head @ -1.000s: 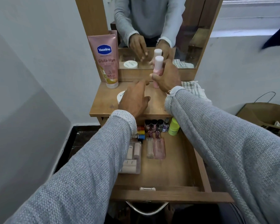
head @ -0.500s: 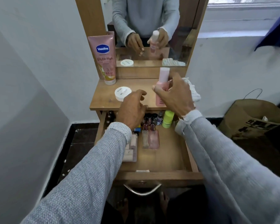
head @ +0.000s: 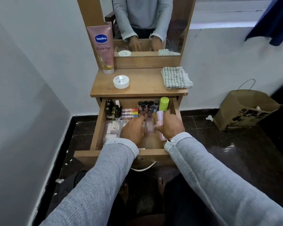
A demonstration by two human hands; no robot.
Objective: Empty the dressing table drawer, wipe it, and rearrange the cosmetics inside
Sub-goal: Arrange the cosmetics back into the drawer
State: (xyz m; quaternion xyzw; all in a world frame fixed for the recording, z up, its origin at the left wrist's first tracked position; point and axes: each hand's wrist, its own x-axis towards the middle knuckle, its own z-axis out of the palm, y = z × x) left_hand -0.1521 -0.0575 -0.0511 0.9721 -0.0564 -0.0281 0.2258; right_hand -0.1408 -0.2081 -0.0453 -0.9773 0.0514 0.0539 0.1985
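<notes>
— Where is the pink bottle (head: 160,119) to be found?

— Inside the open drawer (head: 99,126), toward its right side. It is gripped by the right hand (head: 171,126), whose fingers are curled round its body; its white cap is pointed toward the drawer's back, just in front of the green bottle (head: 163,103).

— And the left hand (head: 134,129)?

— It is held over the middle of the drawer with the fingers loosely extended, beside a clear glass bottle (head: 149,127). Whether that bottle is touched cannot be told.

— What else is kept in the drawer?

— Dark-capped small bottles (head: 145,106) are lined along its back, lip balm sticks (head: 129,112) are laid just left of them, dark vials (head: 112,110) are stood in the back left corner, and a clear case (head: 111,130) is set along the left side.

— Above the drawer?

— On the desk (head: 144,85), a white jar (head: 121,81) is placed behind the drawer's left half, a checked cloth (head: 176,77) behind its right corner, and a Vaseline tube (head: 103,48) is leaned upright at the mirror frame.
</notes>
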